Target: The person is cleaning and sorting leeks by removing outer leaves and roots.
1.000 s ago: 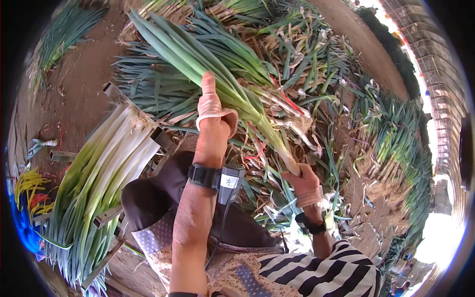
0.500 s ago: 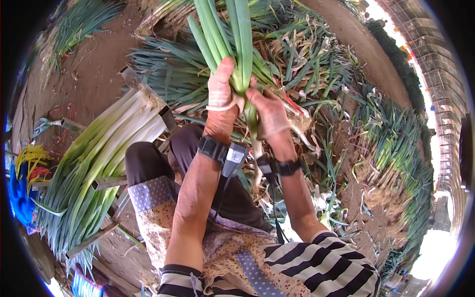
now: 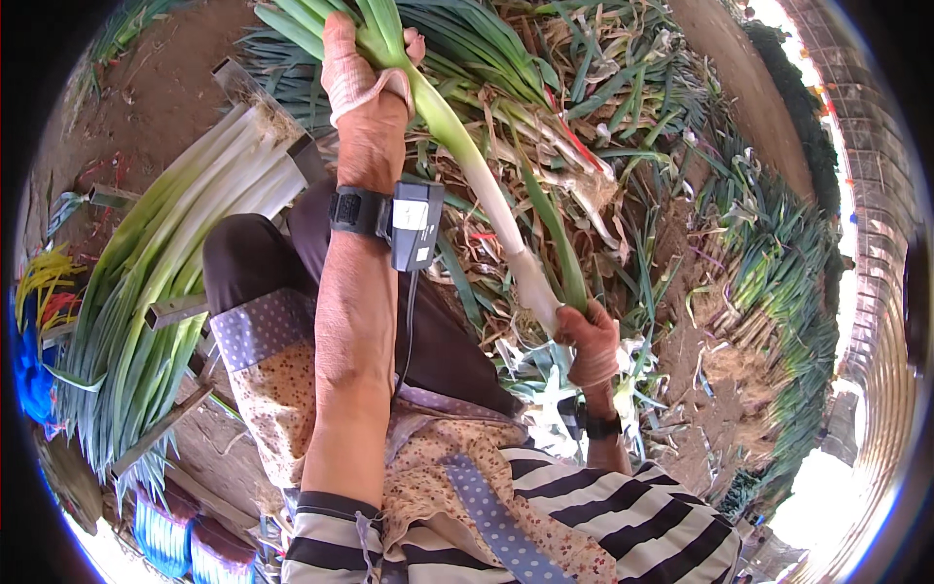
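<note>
A long green onion (image 3: 479, 180) runs slantwise in front of me, its green leaves at the top and its white shank pointing down to the right. My left hand (image 3: 362, 76), in a pale fingerless covering, is closed round it where the leaves fan out. Lower down, my right hand (image 3: 590, 343) is closed on a green outer leaf (image 3: 555, 229), which has come away from the shank and stands up beside it. A pale skin layer stretches between the shank's lower end and the right fingers. The root end is hidden near that hand.
To my left, a metal rack (image 3: 177, 310) holds a stack of trimmed green onions (image 3: 209, 195). Unpeeled green onions (image 3: 467, 49) and peeled-off leaves (image 3: 623, 107) lie ahead. More bundles (image 3: 778, 292) line the right side. Yellow and blue ties (image 3: 44, 282) hang at the far left.
My right hand has moved down and right, stripping the outer leaf off along the shank. My left hand has gone up and left with the green onion, which now slants.
</note>
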